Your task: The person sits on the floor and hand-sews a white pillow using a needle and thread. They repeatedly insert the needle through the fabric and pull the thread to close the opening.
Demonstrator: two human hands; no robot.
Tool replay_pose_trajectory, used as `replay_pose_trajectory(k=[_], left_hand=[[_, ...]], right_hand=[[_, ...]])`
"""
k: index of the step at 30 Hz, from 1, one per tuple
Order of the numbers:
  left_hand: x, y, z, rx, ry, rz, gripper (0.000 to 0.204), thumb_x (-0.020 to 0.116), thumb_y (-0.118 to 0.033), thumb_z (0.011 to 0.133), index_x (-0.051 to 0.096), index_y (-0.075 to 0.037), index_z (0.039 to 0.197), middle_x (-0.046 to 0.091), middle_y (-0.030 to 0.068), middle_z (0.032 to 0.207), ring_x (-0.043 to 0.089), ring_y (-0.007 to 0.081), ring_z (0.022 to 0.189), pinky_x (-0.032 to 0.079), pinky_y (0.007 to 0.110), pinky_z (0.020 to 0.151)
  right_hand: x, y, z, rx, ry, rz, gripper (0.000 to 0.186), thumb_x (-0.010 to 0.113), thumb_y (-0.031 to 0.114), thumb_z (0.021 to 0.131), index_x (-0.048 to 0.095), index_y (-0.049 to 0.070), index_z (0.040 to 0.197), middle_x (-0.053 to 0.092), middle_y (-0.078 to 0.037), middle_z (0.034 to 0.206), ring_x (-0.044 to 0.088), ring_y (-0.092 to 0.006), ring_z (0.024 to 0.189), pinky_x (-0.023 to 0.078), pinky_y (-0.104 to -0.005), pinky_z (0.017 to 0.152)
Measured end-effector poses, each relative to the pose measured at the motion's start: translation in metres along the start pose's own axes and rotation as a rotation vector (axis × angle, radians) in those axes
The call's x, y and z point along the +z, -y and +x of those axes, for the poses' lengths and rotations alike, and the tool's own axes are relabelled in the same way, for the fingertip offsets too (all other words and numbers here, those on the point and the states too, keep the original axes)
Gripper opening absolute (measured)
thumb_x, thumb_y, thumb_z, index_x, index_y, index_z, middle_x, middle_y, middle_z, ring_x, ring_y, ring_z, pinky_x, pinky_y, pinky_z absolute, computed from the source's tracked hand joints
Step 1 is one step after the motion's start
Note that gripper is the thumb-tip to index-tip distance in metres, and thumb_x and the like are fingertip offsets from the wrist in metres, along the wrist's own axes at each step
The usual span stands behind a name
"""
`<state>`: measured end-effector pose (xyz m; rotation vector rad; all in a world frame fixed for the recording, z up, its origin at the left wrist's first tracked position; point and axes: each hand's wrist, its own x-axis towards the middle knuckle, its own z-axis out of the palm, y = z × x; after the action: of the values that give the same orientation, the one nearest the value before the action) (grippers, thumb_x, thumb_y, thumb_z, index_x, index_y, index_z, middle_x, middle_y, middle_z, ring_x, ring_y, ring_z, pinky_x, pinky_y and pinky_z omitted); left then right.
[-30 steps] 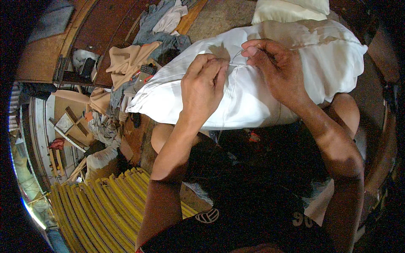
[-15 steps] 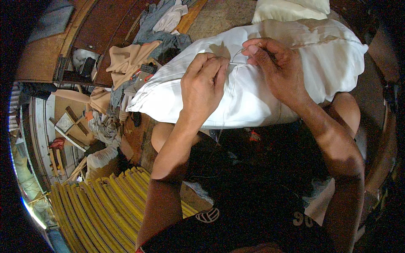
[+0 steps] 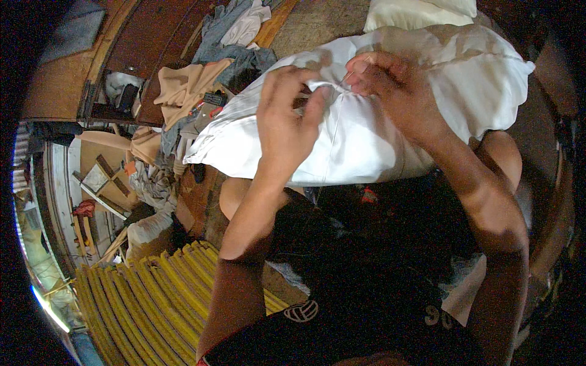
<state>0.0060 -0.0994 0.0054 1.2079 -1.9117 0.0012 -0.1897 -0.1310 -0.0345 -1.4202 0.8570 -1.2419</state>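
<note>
A white, stuffed cushion (image 3: pixel 366 137) with a smooth fabric cover lies across my knees. My left hand (image 3: pixel 288 113) is on its seam, thumb and fingers curled round a raised fold of the white fabric. Opposite it, my right hand (image 3: pixel 394 85) has its fingertips pinched together at the same seam. A thin, light-coloured needle (image 3: pixel 348 78) shows at those fingertips; part of it is hidden by the fingers. Both hands are slightly blurred, and the thread is hard to make out.
Behind the cushion sits another pale cushion (image 3: pixel 421 15). Tan cloth (image 3: pixel 189 85) and grey-blue fabric (image 3: pixel 244 61) are heaped at the left, beside wooden cabinets (image 3: pixel 55 91). A yellow slatted surface (image 3: pixel 146 299) stands at lower left.
Half a second ago the left hand pinched a thread or needle above the fabric; now its fingers have spread round a fabric fold. The right fingertips have come down to the seam.
</note>
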Motion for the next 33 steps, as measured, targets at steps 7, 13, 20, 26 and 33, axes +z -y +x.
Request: replay_pose_trajectory(k=[7,13,20,26,33], left_hand=[[-0.009,0.016,-0.005,-0.137,0.395,-0.166,0.019,0.076,-0.016,0.089,0.073,-0.001,0.1,0.072,0.0125,0.093,0.067,0.0205,0.078,0.052,0.031,0.073],[-0.013,0.008,-0.003,-0.27,0.422,-0.201,0.018,0.078,-0.015,0.088,0.074,0.0,0.097,0.073,0.0114,0.084,0.066,0.0164,0.071,0.052,0.03,0.068],[-0.014,0.011,-0.002,-0.372,0.42,-0.294,0.012,0.076,-0.01,0.089,0.073,0.0,0.095,0.069,0.005,0.079,0.058,0.008,0.071,0.048,0.025,0.066],[-0.014,0.006,0.0,-0.355,0.41,-0.246,0.01,0.075,-0.008,0.089,0.071,0.0,0.094,0.064,0.0025,0.075,0.053,0.0073,0.069,0.045,0.025,0.063],[-0.015,0.01,-0.002,-0.363,0.42,-0.256,0.01,0.074,-0.012,0.091,0.072,-0.003,0.095,0.063,-0.0021,0.077,0.052,0.0058,0.07,0.043,0.024,0.065]], right_hand=[[-0.003,0.003,0.001,0.087,-0.036,0.111,0.03,0.06,0.026,0.104,0.068,-0.002,0.112,0.071,-0.008,0.096,0.066,-0.0136,0.091,0.054,-0.0274,0.086],[-0.004,0.007,0.001,0.11,-0.029,0.122,0.03,0.06,0.026,0.104,0.068,-0.001,0.113,0.07,-0.007,0.098,0.065,-0.0124,0.091,0.053,-0.0264,0.086],[-0.003,0.004,0.002,0.039,-0.025,0.013,0.03,0.056,0.025,0.104,0.068,-0.002,0.111,0.072,-0.009,0.096,0.066,-0.0129,0.087,0.054,-0.0272,0.081],[-0.002,-0.001,0.004,-0.055,-0.037,-0.073,0.026,0.055,0.021,0.102,0.069,-0.001,0.106,0.073,-0.008,0.089,0.067,-0.0142,0.079,0.055,-0.0292,0.074],[-0.001,0.001,0.004,-0.053,-0.051,-0.073,0.026,0.057,0.021,0.102,0.069,-0.001,0.105,0.072,-0.008,0.088,0.066,-0.0138,0.08,0.054,-0.0287,0.074]])
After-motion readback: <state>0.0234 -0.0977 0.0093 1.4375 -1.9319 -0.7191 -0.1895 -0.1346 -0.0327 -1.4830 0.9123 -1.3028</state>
